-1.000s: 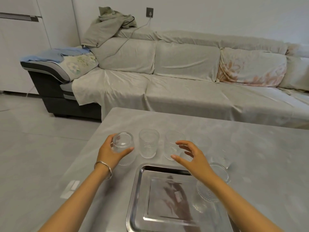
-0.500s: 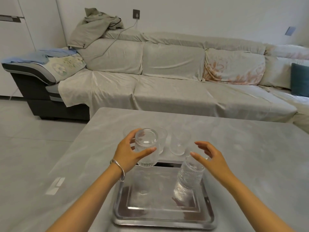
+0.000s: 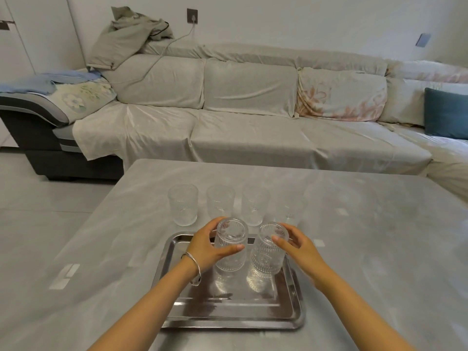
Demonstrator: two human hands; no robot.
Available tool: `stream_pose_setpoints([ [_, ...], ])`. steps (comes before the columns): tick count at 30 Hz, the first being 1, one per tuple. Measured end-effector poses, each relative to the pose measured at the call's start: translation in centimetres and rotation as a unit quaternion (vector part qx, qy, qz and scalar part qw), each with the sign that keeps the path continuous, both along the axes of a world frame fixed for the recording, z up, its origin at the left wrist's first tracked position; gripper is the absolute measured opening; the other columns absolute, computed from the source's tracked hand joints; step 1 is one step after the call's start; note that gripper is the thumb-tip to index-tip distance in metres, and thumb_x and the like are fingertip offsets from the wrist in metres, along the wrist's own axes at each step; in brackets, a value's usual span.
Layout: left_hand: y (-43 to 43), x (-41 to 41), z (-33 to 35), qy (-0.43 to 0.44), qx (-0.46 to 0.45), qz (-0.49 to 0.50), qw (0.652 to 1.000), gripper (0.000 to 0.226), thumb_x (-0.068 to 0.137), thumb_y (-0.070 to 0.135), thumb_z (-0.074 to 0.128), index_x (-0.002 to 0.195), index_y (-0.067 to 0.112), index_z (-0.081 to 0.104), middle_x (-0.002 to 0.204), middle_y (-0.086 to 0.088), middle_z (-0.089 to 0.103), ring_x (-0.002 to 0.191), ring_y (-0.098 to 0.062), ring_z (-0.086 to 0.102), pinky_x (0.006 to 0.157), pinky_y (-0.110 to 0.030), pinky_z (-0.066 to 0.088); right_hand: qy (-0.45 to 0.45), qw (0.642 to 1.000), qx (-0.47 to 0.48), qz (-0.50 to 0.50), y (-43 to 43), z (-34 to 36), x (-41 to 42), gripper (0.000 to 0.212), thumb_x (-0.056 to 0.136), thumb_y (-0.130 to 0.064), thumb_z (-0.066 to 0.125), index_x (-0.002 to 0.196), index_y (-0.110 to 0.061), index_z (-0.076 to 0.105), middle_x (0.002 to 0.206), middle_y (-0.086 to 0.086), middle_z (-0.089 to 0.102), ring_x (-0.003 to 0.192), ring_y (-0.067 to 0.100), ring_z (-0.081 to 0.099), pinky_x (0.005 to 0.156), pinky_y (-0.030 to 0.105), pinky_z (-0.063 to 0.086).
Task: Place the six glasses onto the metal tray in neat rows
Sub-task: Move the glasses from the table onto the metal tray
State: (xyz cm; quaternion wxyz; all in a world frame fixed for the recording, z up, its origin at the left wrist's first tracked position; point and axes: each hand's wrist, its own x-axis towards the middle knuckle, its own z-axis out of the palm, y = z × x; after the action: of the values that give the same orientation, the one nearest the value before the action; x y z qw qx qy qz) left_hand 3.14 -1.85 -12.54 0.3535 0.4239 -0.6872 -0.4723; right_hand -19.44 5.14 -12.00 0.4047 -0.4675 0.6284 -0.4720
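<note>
On steel tray [image 3: 291,323], ribbed glasses [image 3: 266,254].

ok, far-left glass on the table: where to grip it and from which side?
Wrap the ribbed side wall of the far-left glass around mid-height, coming from its left. It stands upright, and the next glass sits close on its right, while its left is open table.

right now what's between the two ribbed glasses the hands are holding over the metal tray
Nothing. In the head view, only a narrow strip of the silver metal tray shows between the left ribbed clear glass and the right one.
</note>
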Motion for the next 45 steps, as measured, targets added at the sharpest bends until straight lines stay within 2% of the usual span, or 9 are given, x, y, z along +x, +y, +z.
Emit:
stream_pose_setpoints([
  [5, 0.2, -0.6, -0.7, -0.010, 0.001, 0.013, 1.000, 0.080, 0.044, 0.058, 0.079, 0.117, 0.040, 0.050, 0.113, 0.019, 0.058, 0.107, -0.010, 0.054, 0.079, -0.011, 0.042, -0.002, 1.000, -0.005, -0.007, 0.1, -0.2, 0.1, 0.046, 0.081, -0.031, 0.068, 0.125, -0.024, 0.055, 0.121, -0.004, 0.063, 0.113, 0.013, 0.058, 0.089, 0.023, 0.046],
  [11, -0.1, -1.1, -1.4, -0.005, 0.015, 0.024, 1.000, 0.075, 0.053, 0.045, 0.084, 0.119, 0.036, 0.051, 0.119, 0.009, 0.060, 0.114, -0.016, 0.054, 0.093, -0.029, 0.048, -0.011, 1.000, -0.011, -0.009, 0.1, -0.5, 0.2, 0.043, 0.082, -0.034, 0.067, 0.122, -0.028, 0.055, 0.120, -0.007, 0.063, 0.112, 0.011, 0.059, 0.083, 0.019, 0.047],
  [15, -0.1, -1.5, -1.4, -0.005, 0.016, 0.014, 1.000, 0.069, 0.054, 0.044, 0.084, 0.113, 0.043, 0.049, 0.112, 0.018, 0.057, 0.111, -0.013, 0.052, 0.080, -0.014, 0.042, -0.004, 1.000, -0.011, -0.012, 0.0, -0.7, 0.1, 0.044, 0.082, -0.034, 0.067, 0.123, -0.027, 0.055, 0.122, -0.005, 0.062, 0.114, 0.014, 0.058, 0.093, 0.028, 0.047],
  [23, -0.2, -1.5, -1.4, -0.005, 0.015, 0.001, 1.000, 0.062, 0.056, 0.042, 0.083, 0.105, 0.050, 0.046, 0.109, 0.027, 0.053, 0.105, -0.005, 0.051, 0.083, -0.018, 0.042, 0.003, 1.000, -0.011, -0.007, 0.1, -0.7, 0.1, 0.043, 0.081, -0.035, 0.067, 0.121, -0.028, 0.055, 0.121, -0.005, 0.063, 0.113, 0.014, 0.059, 0.095, 0.030, 0.048],
  [29, -0.5, -0.6, -1.1, -0.021, 0.019, -0.009, 1.000, 0.084, 0.051, 0.054, 0.078, 0.126, 0.032, 0.045, 0.124, 0.010, 0.053, 0.114, -0.012, 0.050, 0.094, -0.028, 0.046, 0.037, 0.999, -0.002, 0.009, -0.1, -0.2, -0.1, 0.054, 0.078, -0.042, 0.067, 0.127, -0.027, 0.051, 0.126, -0.006, 0.058, 0.117, 0.015, 0.055, 0.099, 0.034, 0.046],
  [31, -1.0, 0.4, -0.4, -0.015, 0.013, -0.012, 1.000, 0.082, 0.052, 0.056, 0.075, 0.125, 0.031, 0.048, 0.125, 0.009, 0.055, 0.113, -0.011, 0.054, 0.089, -0.023, 0.049, 0.077, 0.997, -0.006, 0.018, -0.5, 0.3, -0.1, 0.061, 0.074, -0.050, 0.065, 0.130, -0.028, 0.049, 0.127, -0.011, 0.053, 0.117, 0.009, 0.051, 0.096, 0.026, 0.043],
  [36, -3.8, 3.9, 1.2, 0.040, -0.031, 0.108, 0.993, 0.046, 0.072, 0.029, 0.074, 0.114, 0.022, 0.056, 0.113, 0.003, 0.062, 0.102, -0.018, 0.061, 0.074, -0.018, 0.051, 0.171, 0.983, -0.036, 0.057, -2.5, 1.2, 0.1, 0.064, 0.068, -0.061, 0.060, 0.125, -0.034, 0.049, 0.124, -0.019, 0.053, 0.114, 0.000, 0.049, 0.096, 0.022, 0.038],
  [39, -6.0, 5.8, 1.6, 0.042, -0.058, 0.200, 0.977, 0.048, 0.075, 0.021, 0.073, 0.119, 0.018, 0.052, 0.121, -0.004, 0.057, 0.100, -0.020, 0.057, 0.068, -0.014, 0.047, 0.231, 0.968, -0.028, 0.089, -4.1, 1.6, 0.6, 0.063, 0.065, -0.070, 0.057, 0.120, -0.037, 0.054, 0.123, -0.020, 0.055, 0.114, -0.001, 0.050, 0.097, 0.023, 0.040],
  [45, -9.6, 7.0, 0.9, -0.036, -0.007, 0.226, 0.973, 0.083, 0.070, 0.031, 0.077, 0.138, 0.017, 0.030, 0.145, -0.008, 0.033, 0.122, -0.025, 0.044, 0.097, -0.042, 0.043, 0.308, 0.943, -0.014, 0.122, -6.5, 1.8, 1.7, 0.067, 0.062, -0.077, 0.052, 0.115, -0.037, 0.057, 0.119, -0.020, 0.058, 0.110, 0.000, 0.053, 0.096, 0.024, 0.044],
])
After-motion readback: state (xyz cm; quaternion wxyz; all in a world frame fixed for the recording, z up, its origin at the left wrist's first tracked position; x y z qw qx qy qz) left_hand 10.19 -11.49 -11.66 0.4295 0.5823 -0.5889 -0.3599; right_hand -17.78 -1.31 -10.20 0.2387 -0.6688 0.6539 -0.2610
